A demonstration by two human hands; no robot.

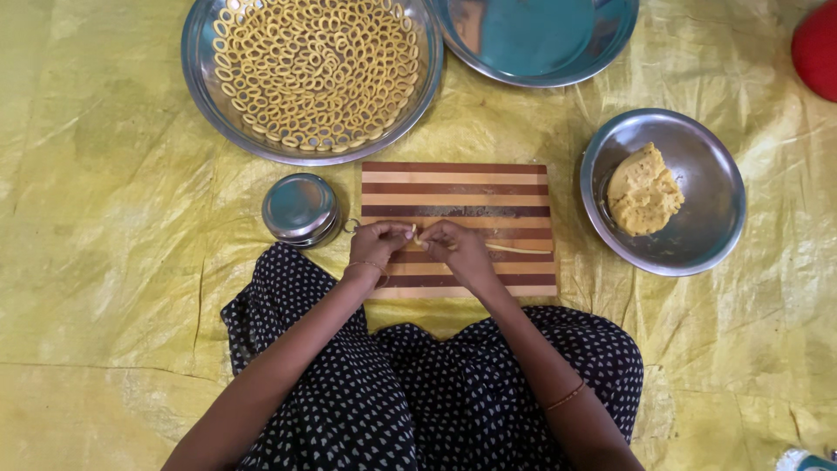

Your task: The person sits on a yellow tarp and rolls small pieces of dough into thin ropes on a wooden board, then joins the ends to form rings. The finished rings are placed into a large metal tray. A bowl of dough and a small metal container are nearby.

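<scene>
- Large round steel basin (202, 78), top left on the yellow plastic sheet (105, 218): filled across its floor with many small yellow-orange dough rings (314, 70), piled loosely and overlapping. Its upper rim is cut off by the frame edge.
- Wide empty steel plate (532, 39), just beside the basin on its right; only its lower part shows, and its surface carries bluish reflections.
- Medium round steel bowl (697, 235), right of the board: holds one rough lump of pale yellow dough (643, 190) against its left wall; the remaining floor is bare metal.
- Small lidded steel tin (301, 208), touching or nearly touching the board's left edge; lid on, contents hidden.
- Striped wooden cutting board (458, 187), brown and cream bands, lying in front of the person's lap.
- Thin rolled strand of yellow dough (514, 249): lies on the board, running rightward from the hands; its left end is taken up between the fingers of both hands.
- Left hand (377, 244): fingertips pinched together on the strand's end, bangle at the wrist.
- Right hand (460, 246): fingers curled and closed on the same strand, just beside the left hand; the exact shape of the dough between the two hands is too small to make out.
- Red rounded object (818, 44), top right corner, mostly cut off; kind cannot be told.
- Small pale and teal object (806, 460), bottom right corner, cut off.
</scene>
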